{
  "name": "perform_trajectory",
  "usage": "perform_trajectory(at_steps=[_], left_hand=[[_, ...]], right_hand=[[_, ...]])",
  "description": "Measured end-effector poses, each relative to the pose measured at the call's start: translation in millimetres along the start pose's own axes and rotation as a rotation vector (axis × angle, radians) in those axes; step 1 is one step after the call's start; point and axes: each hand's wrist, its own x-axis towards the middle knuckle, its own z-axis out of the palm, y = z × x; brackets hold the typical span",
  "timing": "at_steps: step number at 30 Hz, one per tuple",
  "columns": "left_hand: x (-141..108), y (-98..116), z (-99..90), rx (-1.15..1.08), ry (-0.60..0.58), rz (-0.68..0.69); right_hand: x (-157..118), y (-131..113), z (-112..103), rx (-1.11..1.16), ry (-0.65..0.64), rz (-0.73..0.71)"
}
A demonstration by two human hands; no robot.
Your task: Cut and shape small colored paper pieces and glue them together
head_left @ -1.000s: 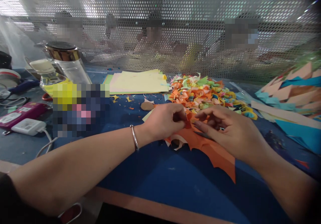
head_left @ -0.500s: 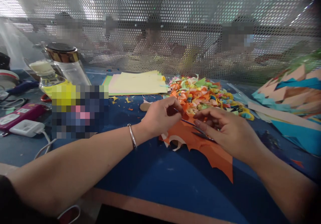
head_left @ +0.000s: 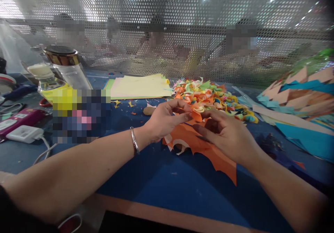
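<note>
My left hand [head_left: 169,118], a silver bangle on its wrist, is closed in a pinch at a small curled orange paper piece [head_left: 197,115]. Close by on the right, the fingers of my right hand [head_left: 224,132] are bent round a slim dark tool [head_left: 200,137], mostly hidden, so its kind is unclear. The fingertips of both hands nearly meet at the curled piece. Beneath them lies a large orange paper sheet [head_left: 221,160] with scalloped cut edges, and pale cut scraps stick out from its left side.
Behind my hands is a heap of colourful curled paper pieces [head_left: 214,99], beside a stack of pale yellow sheets [head_left: 141,86]. Folded peach and blue paper [head_left: 308,128] lies right. A bottle [head_left: 73,74], a jar of yellow liquid [head_left: 49,81] and a white charger [head_left: 24,134] stand left.
Both hands have drawn closer together, and the orange curled piece now shows between their fingertips. My right hand has shifted slightly left; less of its dark tool shows. The whole view has moved a little.
</note>
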Motion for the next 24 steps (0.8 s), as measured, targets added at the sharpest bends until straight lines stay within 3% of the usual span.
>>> perform_trajectory(at_steps=[6, 11, 17, 22, 24], left_hand=[[-1.0, 2.8, 1.8, 0.013, -0.048, 0.038], [3.0, -1.8, -1.7, 0.048, -0.064, 0.051], [23.7, -0.8, -29.7, 0.162, 0.359, 0.13], [36.3, 9.6, -58.9, 0.245, 0.62, 0.125], [38.6, 9.6, -70.4, 0.334, 0.673, 0.089]], right_hand=[[0.4, -5.5, 3.6, 0.041, -0.078, 0.012], [0.5, -7.4, 5.4, 0.002, -0.085, -0.077], [-0.2, -0.6, 2.6, 0.008, -0.06, -0.135], [-2.1, -9.1, -4.5, -0.038, 0.043, -0.173], [-2.8, -13.1, -7.0, -0.063, 0.087, -0.207]])
